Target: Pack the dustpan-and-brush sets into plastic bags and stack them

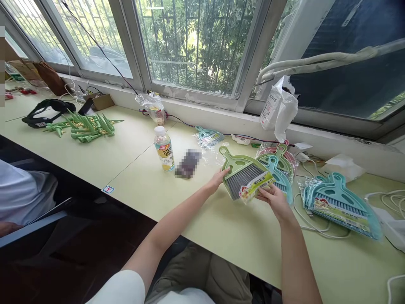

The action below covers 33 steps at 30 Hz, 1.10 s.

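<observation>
I hold a green mini dustpan-and-brush set [242,172] with grey bristles and a colourful paper label, tilted above the pale green table [133,169]. My left hand [217,180] grips its left edge with the fingers curled on it. My right hand [274,199] is closed on its lower right corner by the label. Just behind it lies a pile of similar sets, one teal [278,177], in clear wrap.
A stack of teal sets in plastic [341,205] lies to the right among white cables [316,230]. A drink bottle [164,149] stands left of my hands. Green pointed pieces [87,124] and a black headset [44,110] lie far left. A person's white sleeve [22,194] shows at left.
</observation>
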Tool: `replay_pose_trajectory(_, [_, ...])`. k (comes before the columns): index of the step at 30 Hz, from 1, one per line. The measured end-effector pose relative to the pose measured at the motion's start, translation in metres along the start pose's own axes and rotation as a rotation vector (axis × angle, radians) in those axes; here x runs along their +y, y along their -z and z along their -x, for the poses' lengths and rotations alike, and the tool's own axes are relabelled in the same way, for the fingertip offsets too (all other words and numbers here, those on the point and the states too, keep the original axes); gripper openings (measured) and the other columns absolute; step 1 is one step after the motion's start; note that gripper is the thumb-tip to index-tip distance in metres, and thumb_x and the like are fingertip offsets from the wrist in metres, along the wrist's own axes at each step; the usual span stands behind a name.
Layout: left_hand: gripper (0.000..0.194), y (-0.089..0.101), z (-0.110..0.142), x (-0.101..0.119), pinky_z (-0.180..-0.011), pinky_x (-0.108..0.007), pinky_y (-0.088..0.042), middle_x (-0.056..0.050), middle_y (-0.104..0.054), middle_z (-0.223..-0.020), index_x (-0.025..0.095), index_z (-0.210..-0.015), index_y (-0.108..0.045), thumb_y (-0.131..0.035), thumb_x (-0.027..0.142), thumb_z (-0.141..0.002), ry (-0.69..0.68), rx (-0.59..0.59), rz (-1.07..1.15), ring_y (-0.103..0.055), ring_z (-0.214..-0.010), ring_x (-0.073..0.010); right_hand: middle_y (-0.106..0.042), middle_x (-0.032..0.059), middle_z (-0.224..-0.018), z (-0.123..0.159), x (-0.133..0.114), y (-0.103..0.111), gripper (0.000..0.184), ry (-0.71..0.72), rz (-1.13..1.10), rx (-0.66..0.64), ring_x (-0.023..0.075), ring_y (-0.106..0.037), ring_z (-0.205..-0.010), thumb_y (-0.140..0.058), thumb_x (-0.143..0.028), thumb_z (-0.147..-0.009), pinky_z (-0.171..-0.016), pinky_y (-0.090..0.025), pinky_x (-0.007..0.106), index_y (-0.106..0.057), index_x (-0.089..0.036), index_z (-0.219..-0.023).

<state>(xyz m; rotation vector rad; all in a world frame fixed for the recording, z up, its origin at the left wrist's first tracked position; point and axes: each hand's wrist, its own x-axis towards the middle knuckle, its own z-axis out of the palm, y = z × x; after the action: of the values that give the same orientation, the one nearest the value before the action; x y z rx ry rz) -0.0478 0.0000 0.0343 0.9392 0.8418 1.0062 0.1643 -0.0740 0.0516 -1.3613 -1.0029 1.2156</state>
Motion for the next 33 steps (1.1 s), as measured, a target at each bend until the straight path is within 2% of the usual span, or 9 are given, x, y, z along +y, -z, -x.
replay_pose_trajectory(3, [0.043, 0.003, 0.001, 0.008, -0.101, -0.032, -0.037, -0.006, -0.063, -0.12, 0.018, -0.12, -0.058, -0.05, 0.044, -0.087, -0.114, 0.127, -0.054, -0.054, -0.115, -0.0212, -0.07, 0.0069, -0.087, 0.006, 0.008, 0.029, 0.04, -0.07, 0.213, 0.019, 0.0225, -0.068, -0.074, -0.075, -0.042, -0.06, -0.064, -0.057, 0.034, -0.059, -0.02, -0.09])
replay_pose_trajectory(7, [0.049, 0.004, 0.005, 0.012, -0.103, -0.031, -0.033, -0.008, -0.054, -0.132, 0.019, -0.126, -0.053, -0.042, 0.05, -0.089, -0.247, 0.276, -0.212, -0.042, -0.128, -0.0229, -0.07, 0.0082, -0.085, 0.027, 0.016, 0.054, 0.036, -0.113, 0.648, 0.071, 0.0229, -0.066, -0.061, -0.061, -0.044, -0.071, -0.053, -0.051, 0.034, -0.06, -0.021, -0.099])
replay_pose_trajectory(9, [0.051, 0.002, 0.008, 0.01, -0.099, -0.031, -0.035, -0.008, -0.058, -0.125, 0.018, -0.125, -0.053, -0.041, 0.053, -0.089, -0.29, 0.31, -0.335, -0.045, -0.123, -0.0238, -0.069, 0.0108, -0.092, 0.039, 0.01, 0.048, 0.04, -0.022, 0.923, 0.255, 0.0254, -0.065, -0.067, -0.056, -0.045, -0.075, -0.058, -0.049, 0.037, -0.06, -0.022, -0.108])
replay_pose_trajectory(12, [0.049, -0.005, 0.018, 0.006, -0.088, -0.031, -0.041, -0.006, -0.065, -0.099, 0.019, -0.122, -0.054, -0.034, 0.053, -0.092, -0.343, 0.267, -0.534, -0.057, -0.099, -0.0227, -0.061, 0.0156, -0.114, 0.05, -0.008, 0.016, 0.048, 0.254, 1.159, 0.571, 0.0305, -0.062, -0.085, -0.051, -0.049, -0.081, -0.064, -0.045, 0.039, -0.056, -0.022, -0.12])
replay_pose_trajectory(13, [0.049, -0.007, 0.022, 0.005, -0.085, -0.032, -0.042, -0.006, -0.065, -0.092, 0.02, -0.123, -0.053, -0.032, 0.052, -0.092, -0.356, 0.247, -0.598, -0.059, -0.091, -0.0221, -0.06, 0.0156, -0.116, 0.05, -0.014, 0.001, 0.047, 0.358, 1.15, 0.586, 0.0304, -0.061, -0.089, -0.048, -0.048, -0.083, -0.065, -0.045, 0.038, -0.056, -0.021, -0.12])
replay_pose_trajectory(16, [0.049, -0.01, 0.035, 0.003, -0.084, -0.033, -0.042, -0.007, -0.065, -0.09, 0.021, -0.128, -0.048, -0.033, 0.05, -0.092, -0.406, 0.133, -0.745, -0.06, -0.084, -0.0232, -0.06, 0.0113, -0.113, 0.041, -0.026, -0.041, 0.043, 0.584, 0.995, 0.425, 0.0257, -0.059, -0.091, -0.046, -0.05, -0.085, -0.068, -0.044, 0.034, -0.057, -0.022, -0.115])
replay_pose_trajectory(20, [0.056, -0.005, 0.041, 0.0, -0.096, -0.036, -0.04, -0.013, -0.062, -0.115, 0.02, -0.135, -0.043, -0.04, 0.05, -0.087, -0.527, -0.12, -0.881, -0.058, -0.105, -0.0275, -0.061, 0.0071, -0.095, 0.03, -0.024, -0.074, 0.031, 0.638, 0.837, 0.331, 0.0181, -0.055, -0.069, -0.049, -0.046, -0.085, -0.062, -0.042, 0.03, -0.057, -0.021, -0.101])
replay_pose_trajectory(28, [0.06, 0.001, 0.034, -0.003, -0.098, -0.038, -0.041, -0.015, -0.061, -0.119, 0.017, -0.133, -0.047, -0.039, 0.052, -0.085, -0.671, -0.313, -1.023, -0.059, -0.107, -0.0278, -0.056, 0.0032, -0.073, 0.034, -0.017, -0.058, 0.014, 0.806, 0.774, 0.495, 0.0146, -0.048, -0.056, -0.06, -0.034, -0.074, -0.056, -0.041, 0.029, -0.056, -0.021, -0.076])
replay_pose_trajectory(33, [0.058, -0.009, 0.034, 0.001, -0.089, -0.034, -0.043, -0.012, -0.066, -0.096, 0.018, -0.129, -0.051, -0.04, 0.056, -0.086, -0.576, -0.255, -0.937, -0.061, -0.093, -0.0261, -0.054, -0.0007, -0.067, 0.032, -0.027, -0.051, 0.013, 0.749, 0.605, 0.421, 0.0123, -0.047, -0.052, -0.065, -0.031, -0.067, -0.055, -0.043, 0.028, -0.059, -0.021, -0.072])
